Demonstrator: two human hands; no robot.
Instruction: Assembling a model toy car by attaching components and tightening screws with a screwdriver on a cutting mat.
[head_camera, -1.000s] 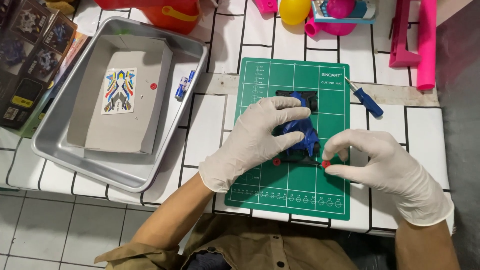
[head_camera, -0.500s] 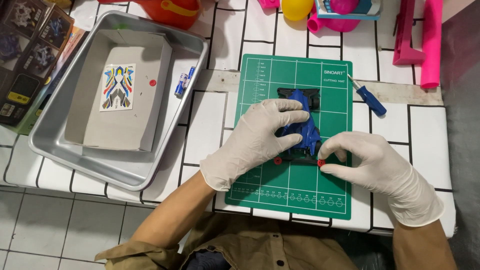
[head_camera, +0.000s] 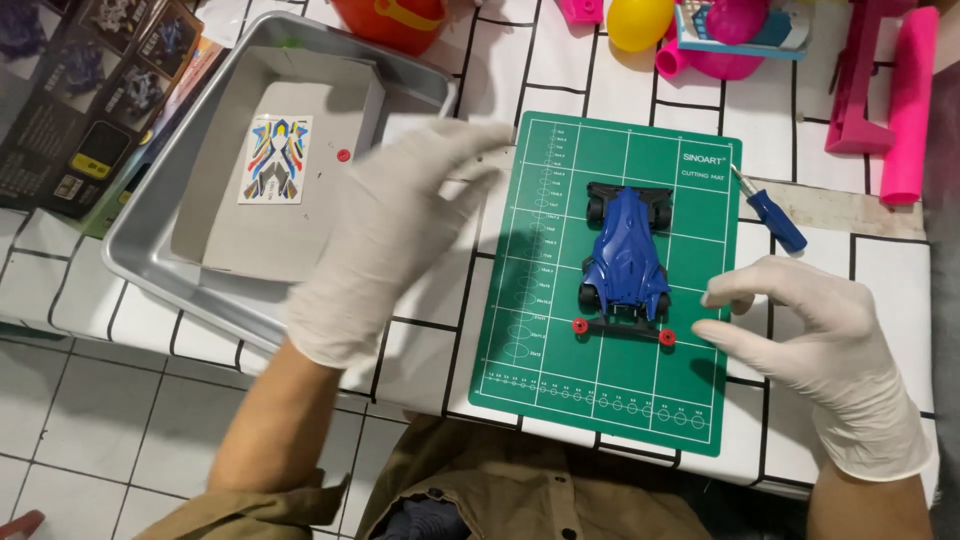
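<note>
White-gloved right hand (head_camera: 815, 365) at lower right of the frame, fingers loosely curled, holding nothing, fingertips just beside the toy car (head_camera: 625, 262). Blue car lies free at centre of the green cutting mat (head_camera: 540, 330), red rollers toward the viewer. Left hand (head_camera: 395, 235), blurred, open and empty, hovers left of the mat over the metal tray (head_camera: 150, 270). Blue screwdriver (head_camera: 772, 212) lies at the mat's upper right edge.

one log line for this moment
left hand: raised, empty | right hand: open beside car | blue toy race car: free on green cutting mat
</note>
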